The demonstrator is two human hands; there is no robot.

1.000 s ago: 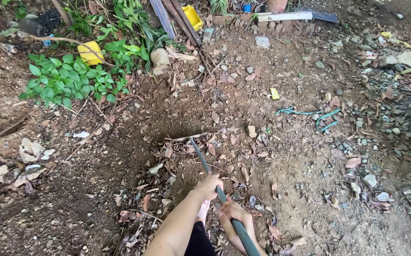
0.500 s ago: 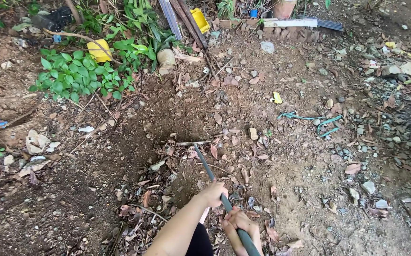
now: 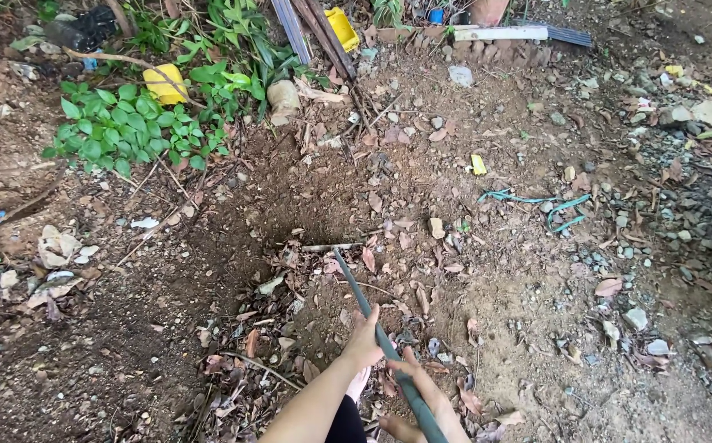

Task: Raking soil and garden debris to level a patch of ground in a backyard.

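- My left hand (image 3: 364,343) wraps shut around the dark green rake handle (image 3: 372,320), higher up the shaft.
- My right hand (image 3: 421,394) grips it lower, closed.
- The head rests among dry leaves (image 3: 372,258) beside the shallow dirt pit (image 3: 290,209); short, flat pulls should work best.

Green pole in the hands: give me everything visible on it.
The pole is a long, thin, straight rod, dull grey-green, smooth like painted metal or plastic; the material cannot be told. It slants from the bottom edge of the frame up and left, its far end meeting a thin crosspiece at the edge of the hole in the soil. Whatever head it has is not clear. The left hand wraps it higher up, the right hand lower down, both grips closed around it. Dry leaves lie beneath it.
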